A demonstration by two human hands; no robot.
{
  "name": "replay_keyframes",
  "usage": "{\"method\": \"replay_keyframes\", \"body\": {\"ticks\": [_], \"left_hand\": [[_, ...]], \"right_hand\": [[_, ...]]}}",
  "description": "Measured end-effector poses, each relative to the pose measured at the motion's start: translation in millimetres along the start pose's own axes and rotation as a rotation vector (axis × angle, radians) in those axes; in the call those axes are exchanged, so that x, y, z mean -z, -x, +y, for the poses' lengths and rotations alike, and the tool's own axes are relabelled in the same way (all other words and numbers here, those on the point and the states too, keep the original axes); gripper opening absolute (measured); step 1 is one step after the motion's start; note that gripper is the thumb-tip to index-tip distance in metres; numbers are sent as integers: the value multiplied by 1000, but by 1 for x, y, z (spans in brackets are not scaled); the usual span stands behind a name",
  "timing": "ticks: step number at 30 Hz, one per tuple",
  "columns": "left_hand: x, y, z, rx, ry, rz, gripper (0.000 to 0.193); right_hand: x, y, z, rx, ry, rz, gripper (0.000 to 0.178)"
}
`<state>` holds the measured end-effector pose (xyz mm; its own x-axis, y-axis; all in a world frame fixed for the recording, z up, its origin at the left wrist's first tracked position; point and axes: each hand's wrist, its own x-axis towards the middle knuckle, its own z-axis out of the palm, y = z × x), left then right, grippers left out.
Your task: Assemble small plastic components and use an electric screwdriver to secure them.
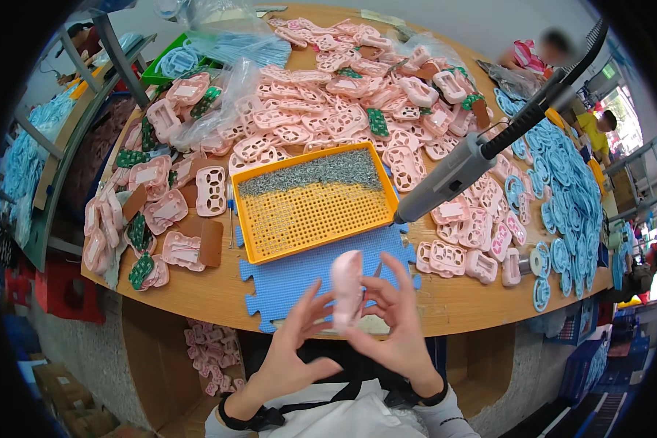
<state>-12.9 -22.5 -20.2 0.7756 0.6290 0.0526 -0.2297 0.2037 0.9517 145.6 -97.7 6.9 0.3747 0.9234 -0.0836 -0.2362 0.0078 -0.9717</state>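
Observation:
A pink plastic casing (347, 290), slightly blurred, stands on edge in front of me above the blue foam mat (292, 281). My right hand (396, 321) grips its right side and lower end between thumb and fingers. Spread beside its left side is my left hand (293, 358), thumb well away from the fingers; the fingertips are close to the casing, and whether they touch it I cannot tell. Beyond the mat lies a yellow tray (321, 244) with a grid of holes and many small silver screws (314, 174). A grey electric screwdriver (445, 179) hangs at the tray's right.
Pink casings (306, 109) are heaped across the wooden table (270, 310), some with green circuit boards (377, 123). Blue plastic parts (562, 190) pile up at the right. A green crate (153, 73) stands far left. Below the table, a cardboard box (157, 358) holds pink pieces. Other people sit farther off.

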Motion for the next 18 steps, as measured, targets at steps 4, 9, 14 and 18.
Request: {"method": "replay_keyframes", "body": {"ticks": [4, 9, 14, 18], "left_hand": [[5, -17, 4, 234, 348, 237, 75], [24, -21, -13, 66, -287, 341, 53], [46, -24, -7, 127, -209, 339, 42], [51, -30, -8, 205, -268, 316, 35]], "right_hand": [[-5, -4, 12, 243, 567, -63, 81], [8, -18, 20, 492, 965, -280, 70], [-1, -4, 18, 664, 1233, -456, 51], [4, -13, 24, 638, 1334, -496, 48]]}}
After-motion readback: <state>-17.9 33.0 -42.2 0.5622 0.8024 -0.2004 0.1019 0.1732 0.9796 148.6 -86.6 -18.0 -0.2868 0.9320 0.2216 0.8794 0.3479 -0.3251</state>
